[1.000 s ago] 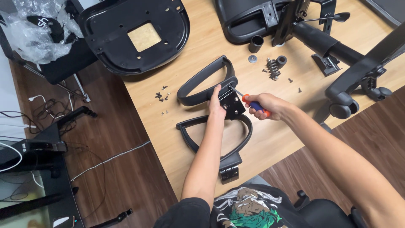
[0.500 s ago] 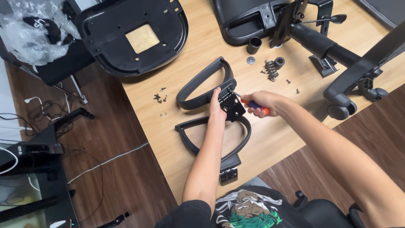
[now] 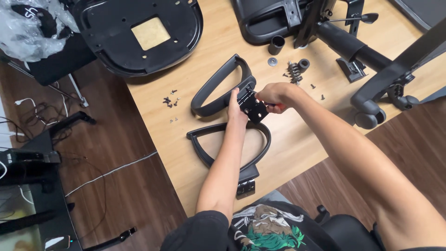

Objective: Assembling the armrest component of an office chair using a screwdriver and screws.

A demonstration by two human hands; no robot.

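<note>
Two black chair armrests lie on the wooden table (image 3: 306, 148). My left hand (image 3: 236, 106) grips the far armrest (image 3: 218, 86) near its metal bracket (image 3: 253, 107). My right hand (image 3: 274, 95) is closed around a red-handled screwdriver (image 3: 278, 106), mostly hidden by the fingers, with its tip at the bracket. The near armrest (image 3: 204, 151) lies flat under my left forearm, with its own bracket (image 3: 246, 183) at the table's front edge.
A black seat base (image 3: 139, 32) lies upside down at the back left. Loose screws (image 3: 170, 100) sit left of the armrests. A spring, washer and black sleeves (image 3: 290, 62) lie behind. The chair mechanism (image 3: 297, 18) and wheeled base (image 3: 385, 88) occupy the right. Cables trail on the floor.
The view has shifted slightly. My right hand has moved closer onto the bracket, covering more of the red screwdriver handle. My left hand keeps its grip on the far armrest.
</note>
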